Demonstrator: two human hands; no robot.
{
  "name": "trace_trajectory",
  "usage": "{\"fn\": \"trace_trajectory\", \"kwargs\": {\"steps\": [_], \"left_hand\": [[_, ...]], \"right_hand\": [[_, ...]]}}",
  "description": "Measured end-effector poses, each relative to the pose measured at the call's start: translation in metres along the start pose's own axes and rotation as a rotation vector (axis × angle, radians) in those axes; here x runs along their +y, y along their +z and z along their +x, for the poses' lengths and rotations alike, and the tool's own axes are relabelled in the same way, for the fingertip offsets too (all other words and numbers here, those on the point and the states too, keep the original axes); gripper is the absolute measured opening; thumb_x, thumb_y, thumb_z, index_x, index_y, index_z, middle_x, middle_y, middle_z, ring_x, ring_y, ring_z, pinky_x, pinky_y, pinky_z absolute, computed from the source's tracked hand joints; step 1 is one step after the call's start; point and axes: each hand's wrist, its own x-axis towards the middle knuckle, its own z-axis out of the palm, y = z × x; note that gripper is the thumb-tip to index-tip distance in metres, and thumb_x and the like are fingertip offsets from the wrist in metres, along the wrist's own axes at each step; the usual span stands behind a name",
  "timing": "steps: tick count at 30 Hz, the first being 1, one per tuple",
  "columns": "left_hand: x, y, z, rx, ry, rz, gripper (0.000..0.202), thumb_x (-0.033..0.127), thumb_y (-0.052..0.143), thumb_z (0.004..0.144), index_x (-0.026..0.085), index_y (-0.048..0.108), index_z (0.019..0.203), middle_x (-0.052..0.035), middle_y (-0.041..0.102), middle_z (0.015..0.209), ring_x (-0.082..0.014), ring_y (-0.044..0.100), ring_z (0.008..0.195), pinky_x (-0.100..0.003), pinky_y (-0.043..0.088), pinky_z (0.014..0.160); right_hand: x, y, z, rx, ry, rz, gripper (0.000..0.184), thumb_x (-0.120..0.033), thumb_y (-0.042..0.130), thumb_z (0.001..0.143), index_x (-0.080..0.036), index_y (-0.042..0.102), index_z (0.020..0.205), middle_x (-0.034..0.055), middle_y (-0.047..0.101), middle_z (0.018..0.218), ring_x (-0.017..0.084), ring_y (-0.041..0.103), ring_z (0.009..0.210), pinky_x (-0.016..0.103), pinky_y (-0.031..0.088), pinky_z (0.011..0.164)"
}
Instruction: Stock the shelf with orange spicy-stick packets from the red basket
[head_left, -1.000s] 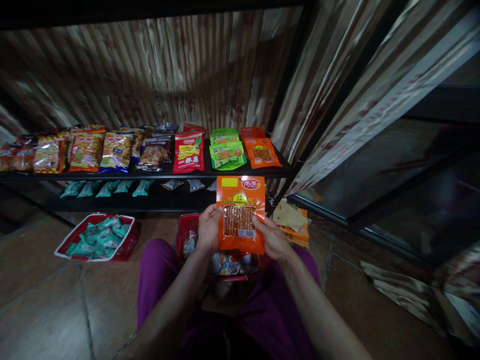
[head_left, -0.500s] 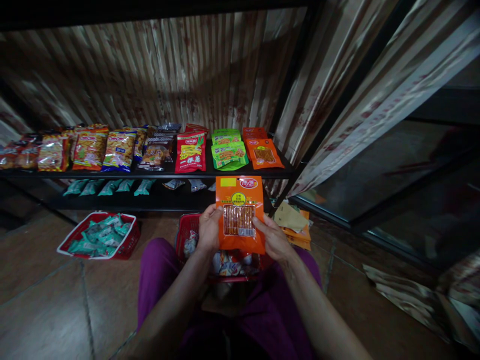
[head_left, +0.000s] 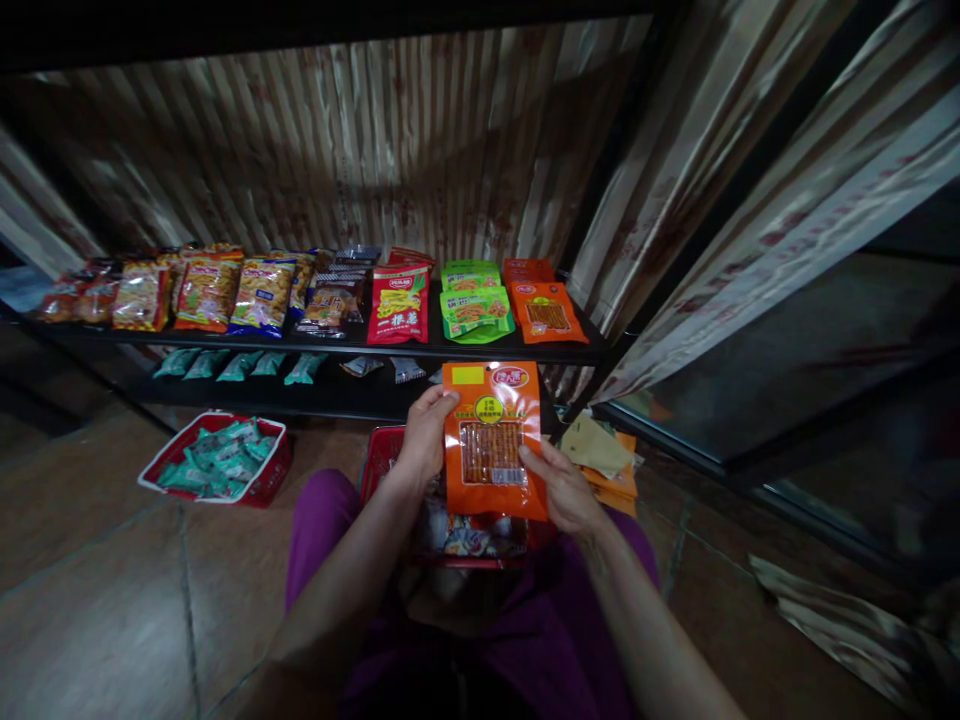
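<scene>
An orange snack packet (head_left: 491, 495) with a clear window showing brown sticks is held upright in front of me, over a red basket (head_left: 375, 460) of wrapped snacks. My left hand (head_left: 426, 435) is closed on its left edge, thumb on the front near the upper corner. Gripping the lower right side is my right hand (head_left: 566, 490), its thumb on the front by the window. Behind, on the black shelf (head_left: 337, 348), orange packets (head_left: 547, 312) of the same look lie at the right end, beside green packets (head_left: 476, 312) and a red packet (head_left: 398, 305).
Several nut-like snack bags (head_left: 261, 297) line the shelf's left half. Teal packets (head_left: 304, 368) lie on the lower shelf, and more fill a red-and-white basket (head_left: 274, 470) on the floor. Orange packets and brown paper (head_left: 596, 445) lie on the floor right of the basket.
The camera view has shifted slightly, so the shelf appears farther right. My left hand has moved up the packet's left edge. Both hands still hold it.
</scene>
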Motion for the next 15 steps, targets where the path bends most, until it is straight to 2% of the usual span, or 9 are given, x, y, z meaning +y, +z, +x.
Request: {"fn": "trace_trajectory", "kwargs": {"steps": [6, 15], "left_hand": [[0.0052, 0.0081, 0.0096, 0.046, 0.003, 0.006, 0.025, 0.020, 0.073, 0.050, 0.014, 0.063, 0.073, -0.0013, 0.067, 0.067, -0.0133, 0.061, 0.058, -0.027, 0.049, 0.062], [0.0030, 0.0096, 0.0101, 0.067, -0.026, -0.019, 0.020, 0.017, 0.069, 0.053, 0.015, 0.060, 0.071, -0.0004, 0.066, 0.065, -0.0134, 0.061, 0.057, -0.029, 0.050, 0.063]], "right_hand": [[0.0006, -0.0005, -0.0016, 0.006, 0.034, 0.014, 0.037, -0.035, 0.080, 0.059, -0.025, 0.066, 0.092, 0.0026, 0.073, 0.090, 0.025, 0.066, 0.094, 0.038, 0.053, 0.082], [0.0020, -0.0014, -0.0026, -0.008, 0.033, 0.034, 0.036, -0.033, 0.078, 0.063, -0.025, 0.066, 0.096, 0.0022, 0.073, 0.092, 0.024, 0.066, 0.092, 0.039, 0.052, 0.082]]}}
